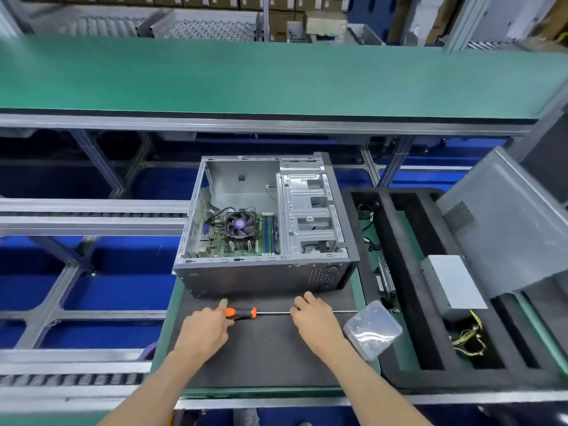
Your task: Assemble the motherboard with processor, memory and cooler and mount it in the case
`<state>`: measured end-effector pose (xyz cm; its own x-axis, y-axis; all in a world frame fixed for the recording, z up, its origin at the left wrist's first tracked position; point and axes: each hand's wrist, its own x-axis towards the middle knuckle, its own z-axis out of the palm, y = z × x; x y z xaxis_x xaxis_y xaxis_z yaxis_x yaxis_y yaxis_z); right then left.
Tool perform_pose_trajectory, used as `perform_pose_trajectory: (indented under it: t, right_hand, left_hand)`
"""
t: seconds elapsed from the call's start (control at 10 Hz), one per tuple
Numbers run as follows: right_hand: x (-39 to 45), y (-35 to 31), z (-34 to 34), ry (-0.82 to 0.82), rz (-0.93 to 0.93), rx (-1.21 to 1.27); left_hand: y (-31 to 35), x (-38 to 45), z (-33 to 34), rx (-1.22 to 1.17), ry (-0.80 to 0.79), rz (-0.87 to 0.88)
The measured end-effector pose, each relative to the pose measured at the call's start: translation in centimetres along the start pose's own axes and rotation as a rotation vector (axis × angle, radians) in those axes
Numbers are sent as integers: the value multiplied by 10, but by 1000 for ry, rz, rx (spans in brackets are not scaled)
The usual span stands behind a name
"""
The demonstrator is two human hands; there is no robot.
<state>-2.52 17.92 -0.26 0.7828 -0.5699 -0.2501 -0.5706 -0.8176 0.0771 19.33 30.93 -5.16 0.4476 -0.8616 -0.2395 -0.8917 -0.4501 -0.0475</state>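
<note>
A person's two bare hands rest on a dark foam mat at an assembly station, with an open computer case lying on its side at the mat's far edge. Inside the case, the motherboard sits in the near-left part of the tray, its cooler with a purple-hubbed fan on top and the memory sticks standing in their slots just to the cooler's right; the processor is hidden beneath the cooler. The case's bare metal drive cage fills its right side. A screwdriver with an orange-and-black handle lies across the mat, parallel to the case's near wall. The left hand has its fingers curled on the handle end, thumb tip raised beside it, though whether it truly grips the tool cannot be told. The right hand lies over the thin steel shaft, fingers bent and loosely together, the shaft's tip showing past it to the right. A small clear plastic box sits tilted at the mat's right edge. Beyond it, a black foam tray holds a grey power supply with yellow-and-black cables, and a grey side panel leans over the tray's far-right corner.
</note>
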Motion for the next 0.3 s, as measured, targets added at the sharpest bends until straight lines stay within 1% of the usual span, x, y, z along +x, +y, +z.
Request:
perform_pose_trajectory:
  t: [0.1,0.2,0.3]
  right_hand:
    - [0,-6,5,21,40,9]
    - [3,-7,14,-2,49,65]
    - [-4,-8,14,91,108,123]
  left_hand:
    - [9,-3,6,-10,11,-56]
    - [18,-9,-5,-3,18,-113]
    - [21,-20,-10,-45,59,-159]
